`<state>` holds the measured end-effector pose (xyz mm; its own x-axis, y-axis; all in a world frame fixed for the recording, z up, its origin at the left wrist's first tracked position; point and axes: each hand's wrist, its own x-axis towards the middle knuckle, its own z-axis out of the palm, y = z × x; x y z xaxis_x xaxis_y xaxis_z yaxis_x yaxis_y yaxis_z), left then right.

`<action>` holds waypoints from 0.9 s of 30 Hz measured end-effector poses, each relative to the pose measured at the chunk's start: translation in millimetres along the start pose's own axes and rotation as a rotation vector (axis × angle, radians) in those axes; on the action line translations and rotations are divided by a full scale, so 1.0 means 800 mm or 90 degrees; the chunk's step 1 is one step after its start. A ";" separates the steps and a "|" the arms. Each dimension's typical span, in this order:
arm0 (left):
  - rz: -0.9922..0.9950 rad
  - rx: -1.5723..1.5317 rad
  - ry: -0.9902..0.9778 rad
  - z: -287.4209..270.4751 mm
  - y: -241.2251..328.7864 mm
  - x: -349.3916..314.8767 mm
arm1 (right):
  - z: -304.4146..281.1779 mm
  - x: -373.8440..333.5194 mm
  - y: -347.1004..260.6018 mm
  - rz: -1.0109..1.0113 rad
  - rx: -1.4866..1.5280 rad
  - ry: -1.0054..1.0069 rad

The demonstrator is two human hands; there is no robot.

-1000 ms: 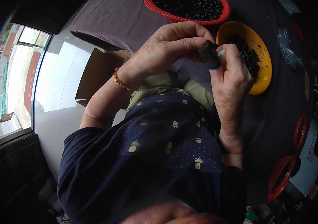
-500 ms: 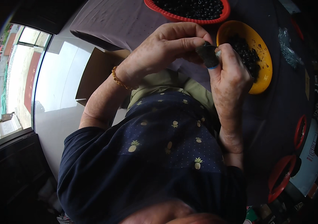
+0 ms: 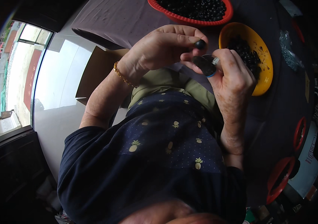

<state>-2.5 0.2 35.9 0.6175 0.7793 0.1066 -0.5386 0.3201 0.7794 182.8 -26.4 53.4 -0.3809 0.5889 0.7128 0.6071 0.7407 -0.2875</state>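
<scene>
My left hand (image 3: pixel 162 46) pinches a round, black berry-like fruit (image 3: pixel 200 44) between thumb and fingertips. Close beside it on the right, my right hand (image 3: pixel 235 71) is closed around a small tool with a thin metal edge (image 3: pixel 212 58); the fingers hide most of it. A dark cover with a blue rim (image 3: pixel 205 66) sits over my right thumb. Just beyond that hand lies a yellow oval bowl (image 3: pixel 266 76), partly filled with dark pieces (image 3: pixel 244 50). Farther off, a red basket (image 3: pixel 174 16) is full of black round fruits (image 3: pixel 200 8).
A dark cloth (image 3: pixel 118 18) covers the table. Clear crumpled plastic (image 3: pixel 289 52) lies right of the yellow bowl. Two red-rimmed containers (image 3: pixel 278 186) stand at the lower right, near a pale box (image 3: pixel 308 160). An open cardboard box (image 3: pixel 95 72) is on the floor at left.
My hands have come slightly apart; the tool and covered thumb have moved down from the fruit. The fruit now shows whole in my left fingertips.
</scene>
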 end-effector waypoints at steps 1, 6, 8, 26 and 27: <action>0.004 -0.028 -0.007 -0.001 -0.001 -0.001 | 0.002 0.000 0.000 0.000 0.010 0.030; 0.001 -0.076 -0.029 -0.010 -0.002 -0.002 | 0.007 -0.002 -0.006 -0.043 0.032 0.091; 0.006 -0.060 -0.010 -0.010 -0.003 -0.003 | 0.008 -0.003 -0.004 -0.053 0.051 0.095; 0.031 0.028 0.126 0.014 0.003 0.004 | 0.007 0.002 -0.007 0.003 0.055 0.118; 0.051 0.131 0.159 0.013 0.005 0.005 | 0.001 0.003 -0.010 0.038 0.063 0.108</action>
<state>4.0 -1.0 45.9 0.4047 0.9137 0.0373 -0.4371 0.1575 0.8855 176.5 -31.1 56.9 -0.2186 0.5765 0.7873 0.5512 0.7387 -0.3879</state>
